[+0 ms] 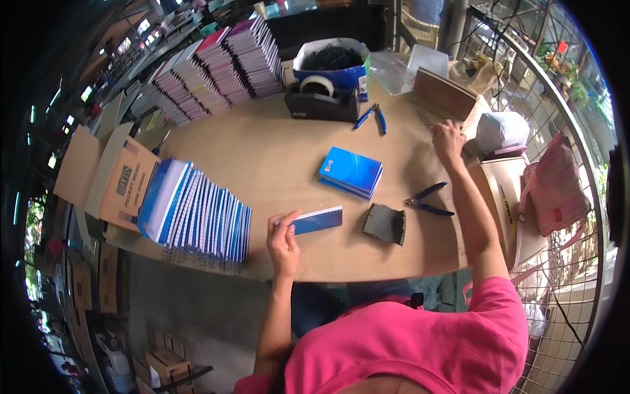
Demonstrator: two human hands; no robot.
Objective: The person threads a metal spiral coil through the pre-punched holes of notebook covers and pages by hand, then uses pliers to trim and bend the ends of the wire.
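Observation:
My left hand (283, 243) is closed on one end of a thin blue memo pad (319, 221), held above the table's near edge with its punched edge upward. At the far right my right hand (447, 141) has its fingers closed on a dark spiral binding coil (424, 119), whose free end sticks out toward the upper left. A short stack of blue memo pads (351, 171) lies between my hands. Nearer me are a curved dark grey block (385, 224) and blue-handled pliers (430, 199), lying open below my right hand.
Many upright blue pads (203, 213) lean in a row against an open carton (125, 177) at left. Tall notebook stacks (216, 69), a tape dispenser (321, 102), a tub of black coils (333, 59) and a second pair of pliers (374, 118) stand farther back. Wire fencing (551, 308) borders the right.

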